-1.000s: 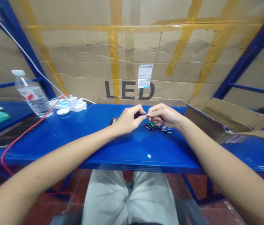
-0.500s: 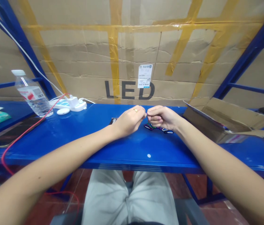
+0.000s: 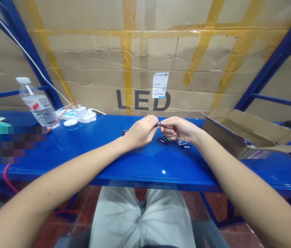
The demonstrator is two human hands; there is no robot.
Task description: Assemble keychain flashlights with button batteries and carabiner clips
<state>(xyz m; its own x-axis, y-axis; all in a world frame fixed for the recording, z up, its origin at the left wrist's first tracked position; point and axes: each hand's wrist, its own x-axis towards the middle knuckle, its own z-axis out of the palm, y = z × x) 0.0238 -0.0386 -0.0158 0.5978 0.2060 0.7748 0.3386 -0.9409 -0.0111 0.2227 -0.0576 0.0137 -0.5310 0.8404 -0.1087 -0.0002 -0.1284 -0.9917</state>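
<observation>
My left hand, with a ring on one finger, is closed in a pinch above the blue table. My right hand is closed too, its fingertips meeting those of the left. Between them shows a tiny blue-purple piece, mostly hidden by the fingers, so its kind is unclear. Beneath my right hand lie several small coloured carabiners, among them a purple one and a dark one. A small dark flat item pokes out behind my left wrist, largely covered.
An open cardboard box stands at the right. On the left are a water bottle, a white power strip with a red cable, and a round white item. A large carton walls off the back.
My joined fingertips have shifted slightly left and come a little closer together. The view has moved a touch; the carabiners stay where they were.
</observation>
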